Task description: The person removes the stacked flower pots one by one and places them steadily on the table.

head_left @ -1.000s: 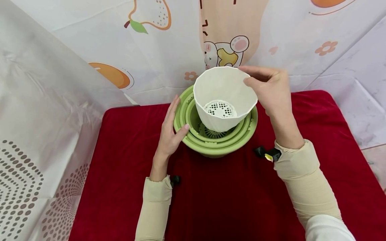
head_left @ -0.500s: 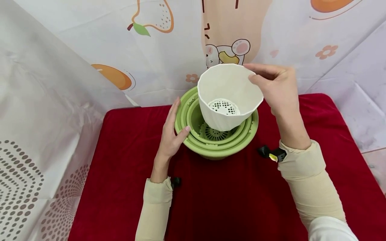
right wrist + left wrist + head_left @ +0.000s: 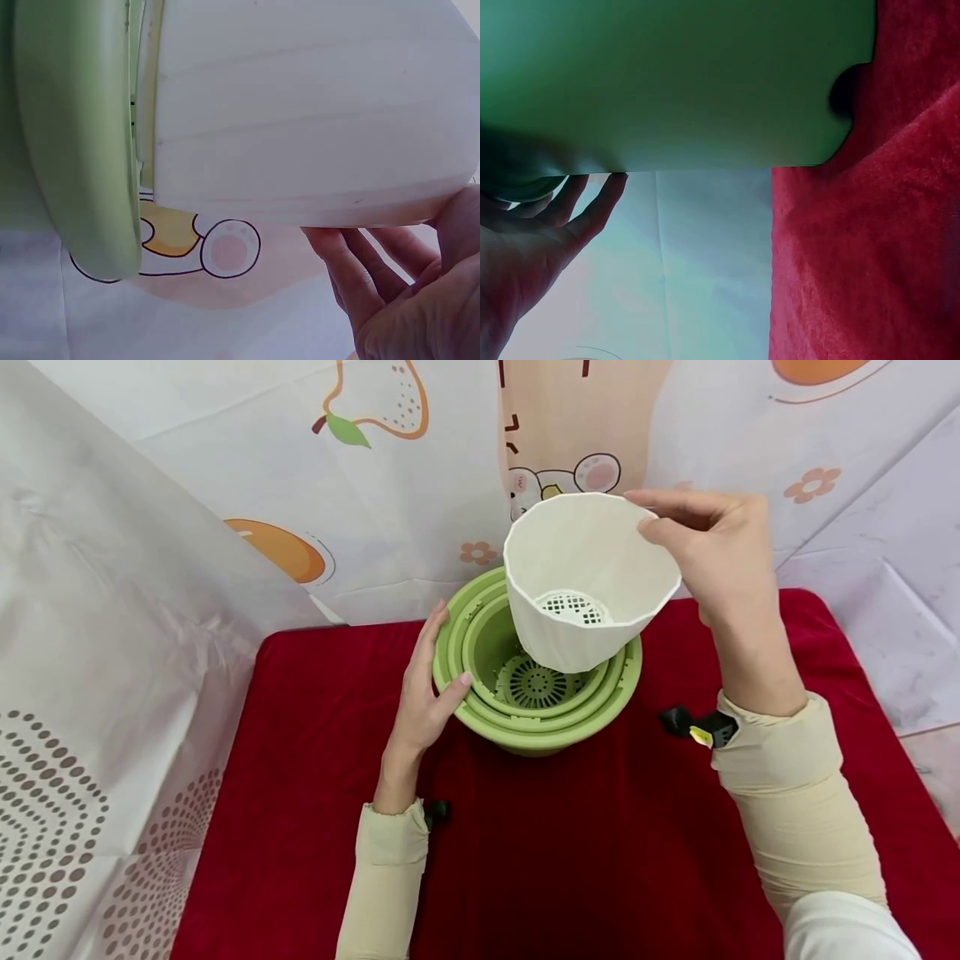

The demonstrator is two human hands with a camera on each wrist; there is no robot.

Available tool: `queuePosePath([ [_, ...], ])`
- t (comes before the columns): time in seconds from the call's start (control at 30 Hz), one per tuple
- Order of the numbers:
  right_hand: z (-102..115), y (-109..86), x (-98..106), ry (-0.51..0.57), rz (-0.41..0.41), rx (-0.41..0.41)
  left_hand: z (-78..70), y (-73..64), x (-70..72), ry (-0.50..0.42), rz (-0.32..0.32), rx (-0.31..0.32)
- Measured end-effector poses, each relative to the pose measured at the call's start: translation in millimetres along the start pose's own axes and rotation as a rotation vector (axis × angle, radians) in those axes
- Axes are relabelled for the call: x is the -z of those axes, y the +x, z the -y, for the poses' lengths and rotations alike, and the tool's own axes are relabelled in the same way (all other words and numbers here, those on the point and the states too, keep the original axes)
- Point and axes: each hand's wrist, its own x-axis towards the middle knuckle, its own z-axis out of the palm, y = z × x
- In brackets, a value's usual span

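Note:
A white plastic flowerpot (image 3: 592, 568) with a perforated bottom is tilted above a nest of green flowerpots (image 3: 536, 727). My right hand (image 3: 723, 547) pinches its rim at the far right side, thumb inside and fingers outside. The white pot's lower end overlaps the opening of the green pots in the head view. My left hand (image 3: 427, 697) holds the outermost green pot at its left, thumb over the rim and fingers along the outer wall. A slotted green base (image 3: 534, 683) shows inside the innermost green pot. In the right wrist view the white pot's bottom is close to the green rim.
A red velvet cloth (image 3: 315, 827) covers the table. Behind it hangs a white printed curtain (image 3: 420, 518) with fruit and a cartoon animal, close to the pots. Another pale curtain (image 3: 97, 635) hangs along the left side.
My right hand has raised the white pot up and to the right, uncovering more of the green pots' slotted base. The left hand and the green pots have stayed in place.

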Motion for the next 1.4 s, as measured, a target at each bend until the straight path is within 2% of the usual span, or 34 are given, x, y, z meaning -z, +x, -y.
queuePosePath([
  [0.33, 5, 5.6, 14, 0.038, -0.049, -0.019, -0.8, 0.3, -0.6, 0.009, 0.005, 0.005],
  [0.67, 11, 12.3, 36, 0.077, -0.117, 0.022, -1.5, 1.5, -1.2, -0.013, 0.01, 0.003],
  [1.23, 14, 17.5, 55, 0.029, -0.201, 0.021, -1.5, -0.9, 0.1, -0.015, 0.0, 0.01],
  [1.4, 14, 18.6, 63, 0.043, -0.239, -0.004, -2.3, -1.9, 0.8, -0.008, 0.0, 0.015],
])
